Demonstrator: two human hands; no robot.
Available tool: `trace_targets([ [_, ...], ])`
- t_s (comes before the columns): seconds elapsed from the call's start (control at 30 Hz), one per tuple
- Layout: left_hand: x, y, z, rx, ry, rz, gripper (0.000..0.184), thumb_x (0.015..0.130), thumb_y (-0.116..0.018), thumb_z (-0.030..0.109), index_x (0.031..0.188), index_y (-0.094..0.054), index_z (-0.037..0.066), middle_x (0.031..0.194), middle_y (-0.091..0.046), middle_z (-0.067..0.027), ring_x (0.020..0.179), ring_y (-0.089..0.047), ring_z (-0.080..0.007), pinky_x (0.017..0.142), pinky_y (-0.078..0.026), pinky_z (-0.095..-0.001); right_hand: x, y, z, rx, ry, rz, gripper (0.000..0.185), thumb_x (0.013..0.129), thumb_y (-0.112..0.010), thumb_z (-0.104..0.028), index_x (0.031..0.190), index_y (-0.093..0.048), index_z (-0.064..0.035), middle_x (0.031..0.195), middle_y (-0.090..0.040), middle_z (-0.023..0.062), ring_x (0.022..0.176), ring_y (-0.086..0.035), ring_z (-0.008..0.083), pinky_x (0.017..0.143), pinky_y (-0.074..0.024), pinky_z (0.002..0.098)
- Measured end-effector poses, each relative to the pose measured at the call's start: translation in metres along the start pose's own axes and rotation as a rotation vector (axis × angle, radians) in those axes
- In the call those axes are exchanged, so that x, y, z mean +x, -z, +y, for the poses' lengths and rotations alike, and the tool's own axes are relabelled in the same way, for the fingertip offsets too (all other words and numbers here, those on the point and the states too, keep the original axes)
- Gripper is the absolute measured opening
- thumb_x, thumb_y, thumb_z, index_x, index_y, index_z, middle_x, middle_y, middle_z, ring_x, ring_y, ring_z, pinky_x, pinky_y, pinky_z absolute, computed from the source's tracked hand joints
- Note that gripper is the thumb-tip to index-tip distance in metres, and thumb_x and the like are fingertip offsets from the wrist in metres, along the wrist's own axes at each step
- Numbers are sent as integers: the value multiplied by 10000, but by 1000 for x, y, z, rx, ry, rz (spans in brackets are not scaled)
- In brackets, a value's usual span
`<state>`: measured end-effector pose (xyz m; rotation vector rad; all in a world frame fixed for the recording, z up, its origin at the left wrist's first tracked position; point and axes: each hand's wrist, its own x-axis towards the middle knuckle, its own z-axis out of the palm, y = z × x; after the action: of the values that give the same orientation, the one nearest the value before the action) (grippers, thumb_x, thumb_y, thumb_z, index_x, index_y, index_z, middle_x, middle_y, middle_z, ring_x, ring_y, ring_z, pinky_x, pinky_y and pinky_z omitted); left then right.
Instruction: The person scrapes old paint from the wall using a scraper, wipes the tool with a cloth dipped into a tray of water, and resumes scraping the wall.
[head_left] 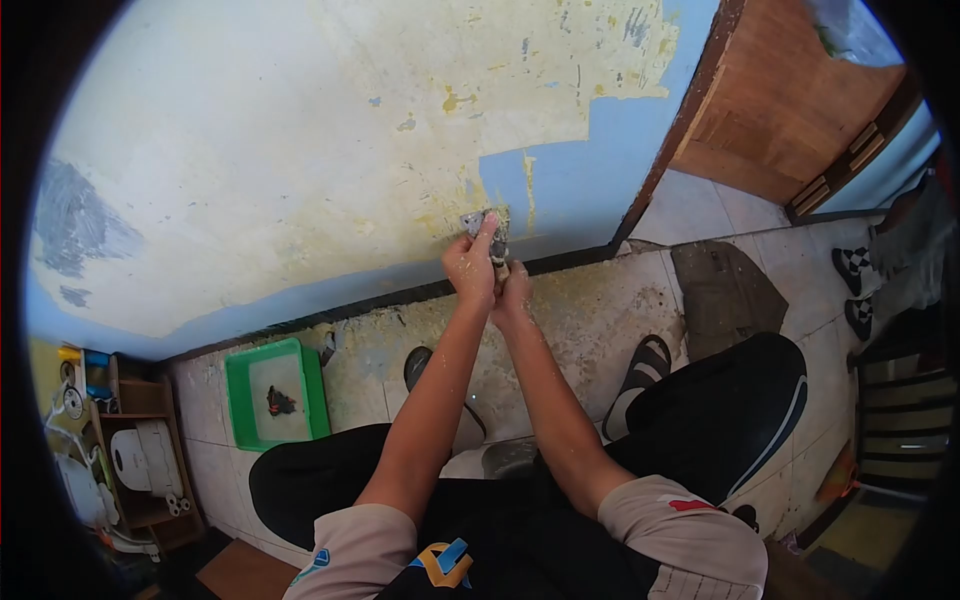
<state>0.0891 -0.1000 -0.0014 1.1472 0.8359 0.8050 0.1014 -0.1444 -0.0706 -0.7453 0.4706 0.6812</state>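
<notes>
Scraper-like tool (501, 242) is approx. 12 o'clock of centre, by the patchy wall (300, 150); L hand (468, 268) fingers pinch its crusted upper part, R hand (515, 290) fingers seem to wrap the lower end; wall contact unclear; prob. best w/ firm R grip, short strokes, L thumb off the edge; green tray (314, 390) at 8 o'clock.

The short-sleeved shirt (520, 530) is having a blk front, & a blue-and-orange emblem (445, 565) is standing out on it. The beige L sleeve (360, 535) is carrying a small blue mark (320, 560); the R sleeve (650, 530), also beige, is showing a red mark (692, 505) w/ thin dark lines (685, 582) running lower. Blk trousers (710, 420) are bearing a pale stripe (782, 437) on the R leg. Dark strapped sandals (640, 380) are covering the feet.
</notes>
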Motion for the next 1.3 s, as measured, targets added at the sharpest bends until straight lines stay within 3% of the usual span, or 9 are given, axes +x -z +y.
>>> trace_targets([
  [0.07,-3,1,9,-48,59,0,427,813,-844,320,612,-627,11,599,-571,4,541,-426,-78,514,-366,-287,7,7,5,5,-26,-24,235,956,-520,-265,764,-555,-133,569,-485,-12,424,-429,107,403,-313,285],
  [0.13,2,4,-7,44,7,-2,289,869,-801,281,761,-683,40,681,-626,-11,522,-514,-74,454,-363,-252,17,14,11,10,-41,-54,230,956,-521,-267,772,-555,-133,571,-481,-12,426,-428,108,404,-312,285],
  [0.3,7,6,-26,56,84,19,282,866,-804,287,763,-682,54,658,-609,11,508,-493,-53,440,-335,-246,7,21,14,-8,-37,110,227,964,-531,-293,805,-556,-132,599,-483,-15,446,-432,100,416,-322,281],
  [0.37,4,4,-22,5,78,35,279,864,-805,288,767,-684,57,658,-608,17,506,-489,-48,439,-329,-243,4,14,7,-7,-35,68,227,966,-531,-294,812,-561,-131,613,-495,-15,455,-440,98,419,-326,280],
  [0.43,-6,-5,8,-143,33,-19,394,831,-835,306,635,-658,13,611,-596,8,558,-462,-59,528,-384,-277,4,10,-1,-12,-33,29,226,969,-532,-296,819,-566,-129,627,-507,-14,464,-449,97,422,-329,279],
  [0.57,0,-2,2,-65,55,4,400,833,-835,305,623,-647,22,601,-587,17,531,-448,-57,505,-368,-275,13,11,-2,11,-32,-62,213,974,-526,-289,845,-588,-131,649,-529,-18,468,-451,94,426,-336,272],
  [0.63,-2,-1,0,-42,73,-28,323,862,-805,290,669,-631,97,604,-562,40,474,-454,-45,438,-334,-239,14,18,3,17,-28,-56,210,975,-524,-288,850,-592,-134,646,-531,-19,466,-451,93,425,-338,269],
  [0.93,-3,9,-6,5,91,30,342,849,-820,301,684,-672,39,622,-594,17,479,-462,-56,444,-347,-254,0,16,-3,-101,-98,21,222,980,-514,-309,831,-581,-158,614,-522,-39,457,-463,78,409,-327,260],
  [1.3,0,0,13,-117,67,13,398,843,-827,299,608,-595,76,558,-539,25,434,-404,-52,411,-293,-264,6,-2,-21,-22,-108,-130,247,994,-479,-305,827,-577,-152,616,-535,-36,430,-450,85,396,-358,255],
])
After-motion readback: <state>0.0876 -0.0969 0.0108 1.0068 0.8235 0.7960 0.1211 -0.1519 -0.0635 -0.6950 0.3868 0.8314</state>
